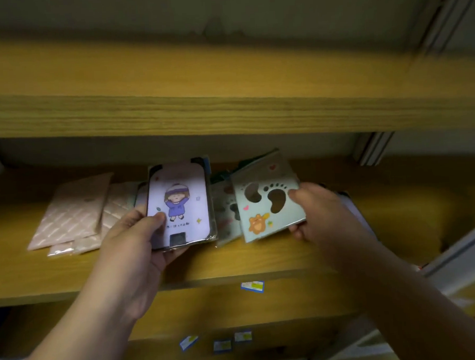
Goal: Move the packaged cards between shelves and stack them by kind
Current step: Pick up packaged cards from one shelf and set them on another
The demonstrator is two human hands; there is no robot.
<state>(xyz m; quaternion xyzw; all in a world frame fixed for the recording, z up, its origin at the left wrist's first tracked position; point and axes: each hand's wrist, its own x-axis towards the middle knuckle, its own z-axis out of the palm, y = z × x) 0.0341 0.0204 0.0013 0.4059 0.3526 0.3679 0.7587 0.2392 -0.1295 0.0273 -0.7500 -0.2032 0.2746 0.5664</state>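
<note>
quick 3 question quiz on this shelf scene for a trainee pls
1. True or false: the left hand holds the card pack with the cartoon child.
2. What does the right hand hold? A) footprint card pack B) pink packet C) price label
3. Which side of the shelf do the pale pink packets lie on?

Key: 1 true; 2 A; 3 the left.

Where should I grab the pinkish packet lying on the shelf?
Probably by its near edge, coming from the front. The pinkish packet lies flat atop other packets on the wooden shelf, so that edge sits raised; fingers could slip under it there.
</note>
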